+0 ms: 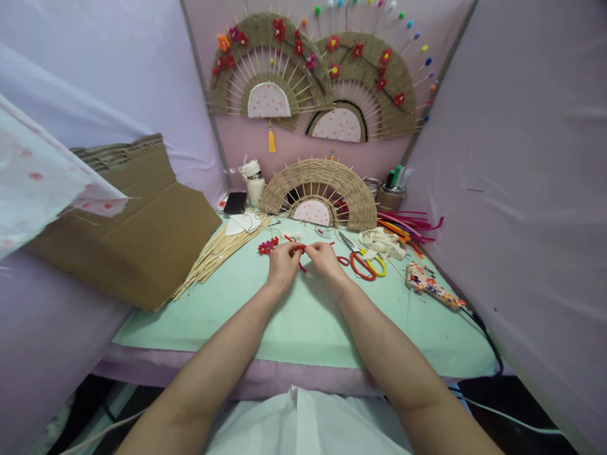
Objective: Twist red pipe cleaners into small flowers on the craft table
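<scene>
Both my hands meet over the pale green table, fingertips pinched around a red pipe cleaner (302,267). My left hand (283,265) is closed on it from the left, and my right hand (325,260) is closed on it from the right. The fingers hide most of its middle. Just left of my left hand lies a small cluster of red and magenta fuzzy flowers (268,246). To the right of my right hand rest scissors (363,266) with red and yellow handles. A small red loop (343,260) lies between that hand and the scissors.
A twine-wrapped fan (317,174) stands behind my hands. Thin wooden sticks (215,256) and a cardboard sheet (128,234) are at left. At right are a flower-patterned glue gun (434,287) with a cable, colored pipe cleaners (408,224), and a pen holder (390,198).
</scene>
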`<state>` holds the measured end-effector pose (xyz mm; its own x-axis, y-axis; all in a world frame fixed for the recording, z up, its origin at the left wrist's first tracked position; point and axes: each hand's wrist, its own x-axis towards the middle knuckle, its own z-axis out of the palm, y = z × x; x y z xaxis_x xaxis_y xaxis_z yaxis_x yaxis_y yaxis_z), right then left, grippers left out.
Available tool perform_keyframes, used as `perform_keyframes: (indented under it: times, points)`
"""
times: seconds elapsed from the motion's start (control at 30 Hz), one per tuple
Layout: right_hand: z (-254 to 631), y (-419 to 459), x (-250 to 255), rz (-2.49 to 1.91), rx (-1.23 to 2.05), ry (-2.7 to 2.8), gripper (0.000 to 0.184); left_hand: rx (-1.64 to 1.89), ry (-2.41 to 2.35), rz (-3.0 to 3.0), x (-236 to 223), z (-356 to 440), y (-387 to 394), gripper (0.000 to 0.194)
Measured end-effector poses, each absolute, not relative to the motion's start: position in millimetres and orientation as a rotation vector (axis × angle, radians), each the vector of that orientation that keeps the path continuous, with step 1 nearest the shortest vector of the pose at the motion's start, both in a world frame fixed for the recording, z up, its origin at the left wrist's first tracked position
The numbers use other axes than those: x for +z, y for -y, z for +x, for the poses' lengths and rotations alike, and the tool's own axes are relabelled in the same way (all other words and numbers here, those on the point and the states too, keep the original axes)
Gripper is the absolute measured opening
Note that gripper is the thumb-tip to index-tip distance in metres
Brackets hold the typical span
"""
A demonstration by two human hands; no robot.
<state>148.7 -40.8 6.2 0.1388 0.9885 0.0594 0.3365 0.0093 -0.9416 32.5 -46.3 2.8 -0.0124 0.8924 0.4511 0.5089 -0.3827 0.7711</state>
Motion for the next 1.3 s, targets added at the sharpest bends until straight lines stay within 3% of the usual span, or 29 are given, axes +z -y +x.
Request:
perform_keyframes:
  times: [0.13, 0.4, 0.67, 0.83, 1.07, 1.3]
  points:
    - [148, 40, 3, -1.472, 0.931, 1.248, 0.020, 1.365, -1.497, 1.953, 2, 36, 44, 0.018]
    - [161, 41, 14, -1.432, 0.781, 1.431, 0.045, 1.278, -1.289, 1.192, 2, 18, 33, 0.021]
    - [152, 44, 10, -1.433, 0.526, 1.640, 0.019, 1.299, -1.261, 1.181, 6, 24, 39, 0.021]
    - [150, 44, 6, -1.471, 0.499, 1.706, 0.017, 1.317, -1.279, 1.232, 1, 25, 37, 0.018]
    - [144, 50, 4, -1.480, 0.055, 1.911, 0.014, 1.325, -1.353, 1.350, -5, 27, 34, 0.013]
    - [155, 44, 8, -1.525, 0.472, 1.661, 0.017, 1.161, -1.076, 0.959, 16, 19, 42, 0.025]
